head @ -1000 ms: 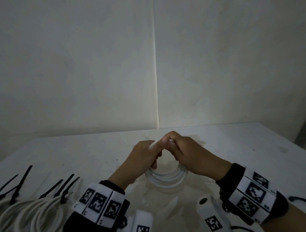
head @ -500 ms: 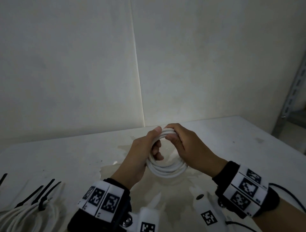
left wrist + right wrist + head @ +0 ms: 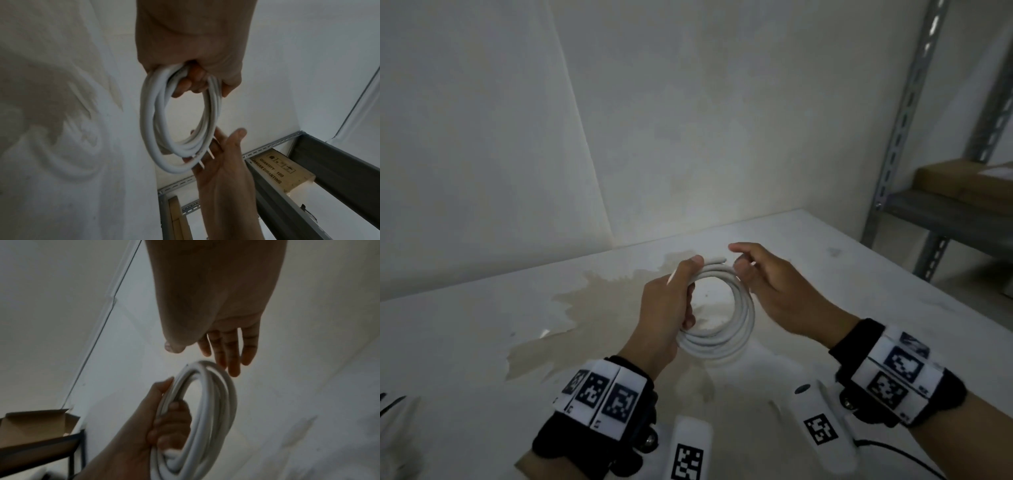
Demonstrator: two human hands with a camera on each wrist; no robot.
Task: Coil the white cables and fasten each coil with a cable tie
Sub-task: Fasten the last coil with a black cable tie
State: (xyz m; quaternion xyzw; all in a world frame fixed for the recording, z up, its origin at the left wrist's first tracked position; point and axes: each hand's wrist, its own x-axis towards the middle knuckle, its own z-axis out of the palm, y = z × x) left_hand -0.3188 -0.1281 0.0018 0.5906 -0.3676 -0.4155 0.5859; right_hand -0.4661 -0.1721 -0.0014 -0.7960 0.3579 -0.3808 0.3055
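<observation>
White cable coil held above stained white table

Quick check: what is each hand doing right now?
Left hand: grips the cable coil.
Right hand: open, fingers relaxed beside the coil, holding nothing.

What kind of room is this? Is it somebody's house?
Probably a storeroom or workroom, not a living space. A metal rack holds a cardboard box, the walls are bare, and the left hand holds a cable coil over a stained white table.
</observation>
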